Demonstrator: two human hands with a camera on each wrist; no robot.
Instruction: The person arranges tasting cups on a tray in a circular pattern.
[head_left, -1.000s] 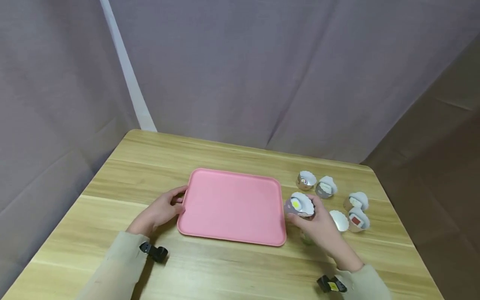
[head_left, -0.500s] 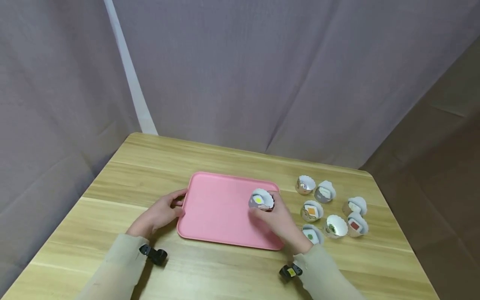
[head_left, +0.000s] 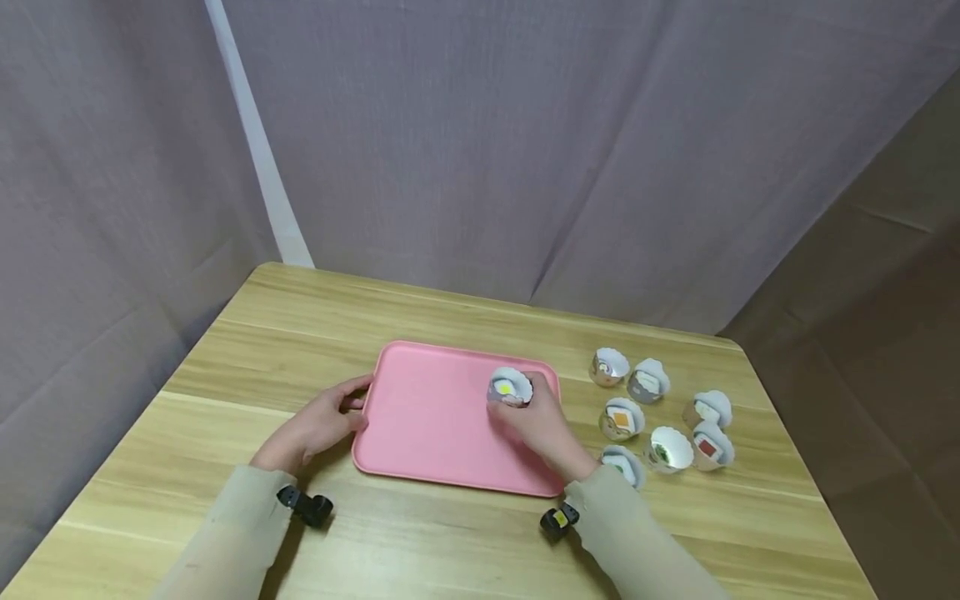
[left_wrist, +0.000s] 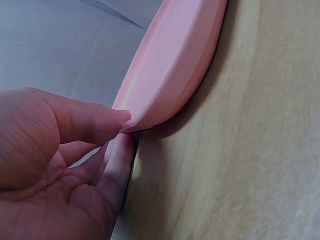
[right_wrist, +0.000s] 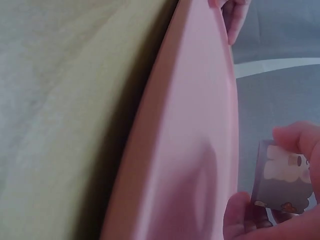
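Cup [head_left: 512,387] shifted left since a second ago: from beside the tray [head_left: 427,417] to over it

Your right hand, [head_left: 536,423] the nearer one, grips it over the tray's right half, toward the far edge; can't tell if its base touches. Tray's long axis runs left-right; your left hand [head_left: 322,423] pinches its left rim. Count: one tray, one cup held, seven other cups [head_left: 675,450] on the bench [head_left: 420,533], right of tray.

Smooth matt plastic-looking tray [head_left: 435,417]; papery cups [head_left: 519,379]; wood-grained tabletop [head_left: 420,542]; dull cloth curtain [head_left: 450,150]
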